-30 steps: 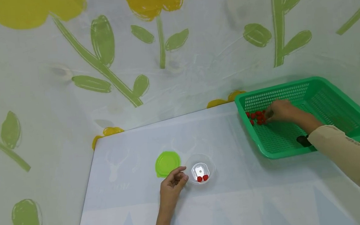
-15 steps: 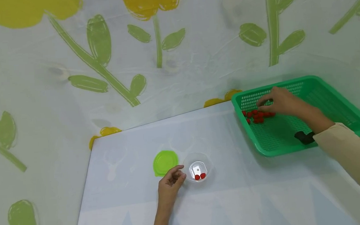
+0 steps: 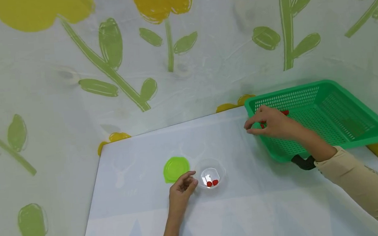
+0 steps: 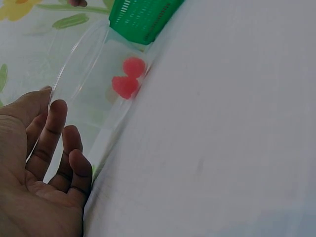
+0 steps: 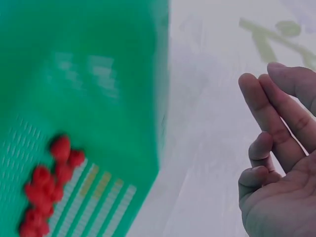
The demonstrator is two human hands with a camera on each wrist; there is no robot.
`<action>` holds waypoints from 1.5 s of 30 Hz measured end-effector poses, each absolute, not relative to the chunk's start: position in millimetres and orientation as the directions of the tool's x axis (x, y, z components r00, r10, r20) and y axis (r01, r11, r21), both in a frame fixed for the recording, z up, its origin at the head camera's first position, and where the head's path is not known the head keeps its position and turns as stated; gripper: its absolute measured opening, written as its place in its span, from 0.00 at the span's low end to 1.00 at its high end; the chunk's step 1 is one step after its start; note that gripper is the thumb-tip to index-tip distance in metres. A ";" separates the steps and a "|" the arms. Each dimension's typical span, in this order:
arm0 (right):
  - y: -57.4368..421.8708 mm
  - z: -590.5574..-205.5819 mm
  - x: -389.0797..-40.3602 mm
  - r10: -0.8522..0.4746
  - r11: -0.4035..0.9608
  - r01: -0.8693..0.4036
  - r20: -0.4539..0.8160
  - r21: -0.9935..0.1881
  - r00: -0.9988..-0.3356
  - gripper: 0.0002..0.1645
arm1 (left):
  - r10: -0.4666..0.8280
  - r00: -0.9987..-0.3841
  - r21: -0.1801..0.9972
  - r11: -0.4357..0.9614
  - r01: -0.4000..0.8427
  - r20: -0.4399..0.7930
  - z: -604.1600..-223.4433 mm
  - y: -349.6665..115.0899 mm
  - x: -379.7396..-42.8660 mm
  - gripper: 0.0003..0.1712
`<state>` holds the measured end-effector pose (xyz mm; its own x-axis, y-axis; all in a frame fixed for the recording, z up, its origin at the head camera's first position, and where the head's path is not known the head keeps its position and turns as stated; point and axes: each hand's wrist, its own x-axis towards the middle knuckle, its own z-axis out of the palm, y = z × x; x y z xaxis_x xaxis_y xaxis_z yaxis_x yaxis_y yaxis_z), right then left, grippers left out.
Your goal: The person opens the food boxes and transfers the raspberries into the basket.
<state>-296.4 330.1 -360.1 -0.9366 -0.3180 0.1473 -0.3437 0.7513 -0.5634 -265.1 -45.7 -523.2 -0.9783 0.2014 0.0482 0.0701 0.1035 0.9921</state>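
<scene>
Two red raspberries (image 3: 209, 184) lie in a clear plastic bowl (image 3: 219, 170) on the table. My left hand (image 3: 180, 192) is at the bowl's left side, fingers loosely bent. In the left wrist view its fingertips are at or very near the bowl's rim; contact is unclear. My right hand (image 3: 274, 123) is over the left rim of a green basket (image 3: 340, 146), with thumb and forefinger close together. Neither the head view nor the right wrist view shows whether a berry sits between those fingertips. More raspberries (image 5: 42, 190) lie in the basket.
A lime-green lid (image 3: 174, 167) lies left of the bowl, partly behind my left hand. A flower-printed sheet (image 3: 205, 70) rises behind the white table (image 3: 240, 216). The basket stands at the far right.
My right hand has risen from the berries in the basket and moved left to its left rim. The left hand and the two berries in the bowl look unchanged.
</scene>
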 end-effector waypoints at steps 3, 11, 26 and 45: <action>311.7 -365.6 -295.7 -0.343 0.721 -0.361 0.148 -0.592 -0.928 0.08 | 0.195 -0.980 0.992 0.104 0.070 0.049 -515.4 -44.3 -263.5 0.16; 272.0 -394.4 -294.6 -0.454 0.649 -0.443 0.152 -0.619 -0.878 0.09 | 0.214 -0.975 0.994 0.076 0.074 0.056 -496.3 -42.6 -258.2 0.16; 222.0 -425.5 -298.8 -0.623 0.595 -0.470 -0.005 -0.651 -0.782 0.12 | 0.234 -0.971 0.994 0.082 0.071 0.050 -505.8 -45.0 -263.0 0.17; 189.8 -438.1 -300.0 -0.686 0.657 -0.556 -0.096 -0.509 -0.722 0.10 | 0.234 -0.970 0.990 0.103 0.098 0.071 -522.7 -47.8 -267.6 0.16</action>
